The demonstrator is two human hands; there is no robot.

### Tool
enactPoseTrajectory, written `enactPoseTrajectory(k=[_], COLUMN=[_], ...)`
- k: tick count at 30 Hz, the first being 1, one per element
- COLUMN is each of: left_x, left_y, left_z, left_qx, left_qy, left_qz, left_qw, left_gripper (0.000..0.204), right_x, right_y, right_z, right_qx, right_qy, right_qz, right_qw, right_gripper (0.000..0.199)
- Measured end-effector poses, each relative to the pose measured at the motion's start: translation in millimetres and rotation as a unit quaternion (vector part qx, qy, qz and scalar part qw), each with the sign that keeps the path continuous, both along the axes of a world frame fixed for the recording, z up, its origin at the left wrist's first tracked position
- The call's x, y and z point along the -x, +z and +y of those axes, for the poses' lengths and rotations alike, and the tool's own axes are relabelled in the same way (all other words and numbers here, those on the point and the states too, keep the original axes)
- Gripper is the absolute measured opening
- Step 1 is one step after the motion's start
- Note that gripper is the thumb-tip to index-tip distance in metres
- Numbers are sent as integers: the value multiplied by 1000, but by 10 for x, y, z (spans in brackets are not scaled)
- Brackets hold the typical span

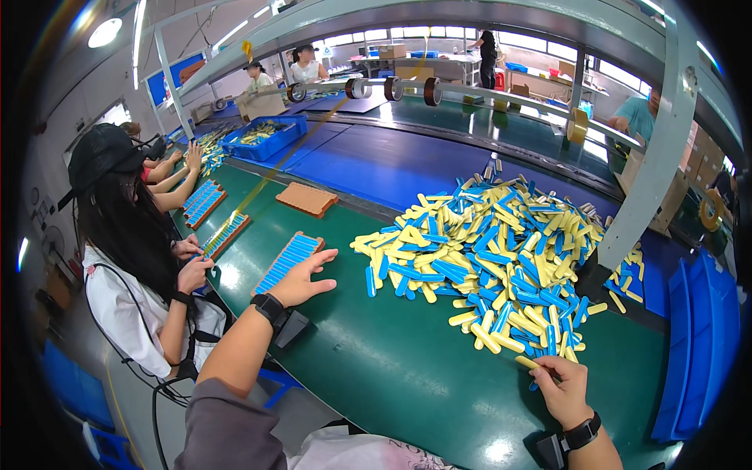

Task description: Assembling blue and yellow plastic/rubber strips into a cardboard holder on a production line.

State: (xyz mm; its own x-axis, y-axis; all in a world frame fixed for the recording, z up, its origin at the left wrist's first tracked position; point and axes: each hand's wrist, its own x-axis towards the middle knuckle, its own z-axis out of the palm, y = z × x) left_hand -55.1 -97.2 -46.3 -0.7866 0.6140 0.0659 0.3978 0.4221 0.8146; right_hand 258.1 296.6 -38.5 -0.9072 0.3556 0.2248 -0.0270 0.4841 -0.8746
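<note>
Grey cloth sleeve (235,431) nearest; left hand (296,283) spread near brown ridged tray (317,242). Right hand (565,388) pinches yellow round-ended strip (526,362); end-only grip could slip.

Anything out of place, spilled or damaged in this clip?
One minor oddity: a few yellow and blue pieces lie to the right of the grey post, while most of the heap lies to its left, so they look strayed. The post hides whether they connect behind it. No damage is evident.
</note>
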Motion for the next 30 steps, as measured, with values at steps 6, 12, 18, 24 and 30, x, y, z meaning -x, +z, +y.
enactPoseTrajectory(k=[6, 12, 18, 24, 30], left_x=[137, 321, 449, 453, 334], left_y=[-57, -75, -36, 31, 358], left_z=[-163, -313, -476, -488, 8], left_qx=[-27, -26, -50, -67, 193], left_qy=[16, 48, 46, 68, 40], left_qz=[-4, -4, -41, -70, 154], left_qw=[1000, 999, 997, 993, 968], left_gripper=[65, 63, 57, 44, 41], right_x=[-2, -4, -11, 0, 2], right_y=[6, 4, 20, 17, 34], right_z=[-8, -4, 15, -11, -20], right_qx=[6, 0, -6, 2, 5], right_qy=[4, 5, 14, 5, 4], right_qz=[0, -6, -16, -2, -15], right_qw=[1000, 1000, 1000, 1000, 1000], right_gripper=[11, 12, 12, 12, 12])
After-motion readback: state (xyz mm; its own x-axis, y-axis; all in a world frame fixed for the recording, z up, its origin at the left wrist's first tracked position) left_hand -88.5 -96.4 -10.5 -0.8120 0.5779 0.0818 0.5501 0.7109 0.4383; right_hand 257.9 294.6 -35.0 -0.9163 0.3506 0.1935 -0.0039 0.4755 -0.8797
